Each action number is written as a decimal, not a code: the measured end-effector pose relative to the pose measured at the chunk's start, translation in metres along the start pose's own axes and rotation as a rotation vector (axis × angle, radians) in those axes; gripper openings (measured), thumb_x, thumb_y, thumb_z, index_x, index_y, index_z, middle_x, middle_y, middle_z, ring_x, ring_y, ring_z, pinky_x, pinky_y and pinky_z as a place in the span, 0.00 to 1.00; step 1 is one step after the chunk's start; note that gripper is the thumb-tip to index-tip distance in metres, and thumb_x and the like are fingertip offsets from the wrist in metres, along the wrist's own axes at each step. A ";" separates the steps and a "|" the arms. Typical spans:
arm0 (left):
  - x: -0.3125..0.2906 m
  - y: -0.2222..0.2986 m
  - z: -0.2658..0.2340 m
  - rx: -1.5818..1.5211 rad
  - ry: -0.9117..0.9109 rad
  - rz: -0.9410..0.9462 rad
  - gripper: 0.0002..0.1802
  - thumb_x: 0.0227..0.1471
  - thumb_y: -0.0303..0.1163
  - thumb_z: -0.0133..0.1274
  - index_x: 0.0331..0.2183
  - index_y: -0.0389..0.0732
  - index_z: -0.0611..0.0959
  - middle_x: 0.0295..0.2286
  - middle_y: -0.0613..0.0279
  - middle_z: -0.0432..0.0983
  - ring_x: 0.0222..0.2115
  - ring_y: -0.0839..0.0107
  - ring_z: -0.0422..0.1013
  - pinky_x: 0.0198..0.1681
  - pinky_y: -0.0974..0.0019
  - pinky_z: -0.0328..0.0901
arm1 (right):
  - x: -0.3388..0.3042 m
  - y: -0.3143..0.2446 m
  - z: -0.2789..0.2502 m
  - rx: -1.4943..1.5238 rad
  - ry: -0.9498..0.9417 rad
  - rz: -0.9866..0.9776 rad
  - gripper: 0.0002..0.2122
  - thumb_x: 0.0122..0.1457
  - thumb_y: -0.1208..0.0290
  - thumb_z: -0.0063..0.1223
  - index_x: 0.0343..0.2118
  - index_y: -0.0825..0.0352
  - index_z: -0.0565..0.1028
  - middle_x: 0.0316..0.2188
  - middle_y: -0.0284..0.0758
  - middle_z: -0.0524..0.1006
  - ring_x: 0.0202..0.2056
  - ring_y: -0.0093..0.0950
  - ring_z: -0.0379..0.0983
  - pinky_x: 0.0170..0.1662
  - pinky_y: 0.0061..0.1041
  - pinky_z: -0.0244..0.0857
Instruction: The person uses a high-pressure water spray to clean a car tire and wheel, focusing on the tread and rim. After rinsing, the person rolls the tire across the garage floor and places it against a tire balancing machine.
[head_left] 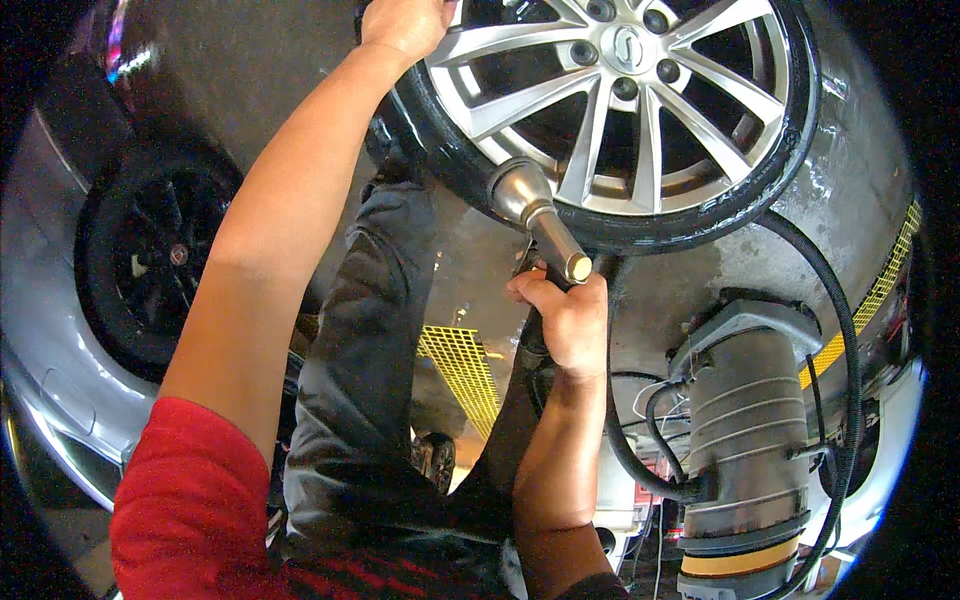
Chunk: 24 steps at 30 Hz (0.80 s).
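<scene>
A car wheel (645,135) with silver split spokes and a black tyre is at the top of the view, cut off by the upper edge. My left hand (405,28) lies closed at the tyre's upper left edge, its fingertips partly out of view. Closed round the dark grip of a pistol-shaped tool, my right hand (570,315) is just below the wheel. The tool's silver metal barrel (548,225) flares into a bell-shaped front end beside the lower left of the tyre. Whether that end touches the tyre, I cannot tell.
A grey metal cylinder (748,410) stands at the lower right. A black hose (845,330) curves past it. At left is a silver car (60,370) with a black wheel (160,255). Yellow floor grating (462,370) shows beyond my dark trouser leg (355,350).
</scene>
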<state>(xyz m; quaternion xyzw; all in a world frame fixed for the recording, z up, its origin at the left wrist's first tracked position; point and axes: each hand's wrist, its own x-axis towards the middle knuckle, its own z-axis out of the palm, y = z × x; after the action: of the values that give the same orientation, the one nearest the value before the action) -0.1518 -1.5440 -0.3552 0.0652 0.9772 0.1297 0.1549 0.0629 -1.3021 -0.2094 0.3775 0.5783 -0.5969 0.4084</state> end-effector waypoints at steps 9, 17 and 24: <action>0.013 -0.022 0.001 0.100 -0.135 0.088 0.12 0.55 0.35 0.51 0.32 0.42 0.87 0.28 0.46 0.80 0.32 0.47 0.77 0.37 0.48 0.71 | 0.002 -0.003 -0.005 0.004 -0.058 -0.035 0.02 0.51 0.80 0.55 0.28 0.73 0.76 0.23 0.33 0.78 0.27 0.22 0.74 0.35 0.23 0.68; -0.025 -0.038 0.017 -0.306 -0.018 -0.210 0.15 0.54 0.41 0.62 0.39 0.41 0.87 0.28 0.60 0.83 0.25 0.73 0.77 0.30 0.67 0.71 | 0.005 0.007 -0.003 -0.031 -0.110 -0.067 0.04 0.50 0.80 0.56 0.29 0.74 0.77 0.24 0.31 0.78 0.28 0.21 0.74 0.36 0.23 0.68; -0.047 -0.036 0.007 -0.680 -0.070 -0.459 0.16 0.59 0.36 0.57 0.46 0.39 0.84 0.28 0.68 0.79 0.24 0.79 0.69 0.29 0.73 0.68 | 0.009 0.020 -0.005 -0.087 -0.141 -0.061 0.04 0.49 0.77 0.58 0.25 0.73 0.76 0.21 0.32 0.78 0.26 0.22 0.74 0.33 0.22 0.68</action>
<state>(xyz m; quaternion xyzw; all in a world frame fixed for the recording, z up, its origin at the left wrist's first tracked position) -0.1083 -1.5852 -0.3582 -0.2048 0.8619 0.4051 0.2258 0.0776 -1.2971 -0.2260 0.2987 0.5847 -0.6085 0.4457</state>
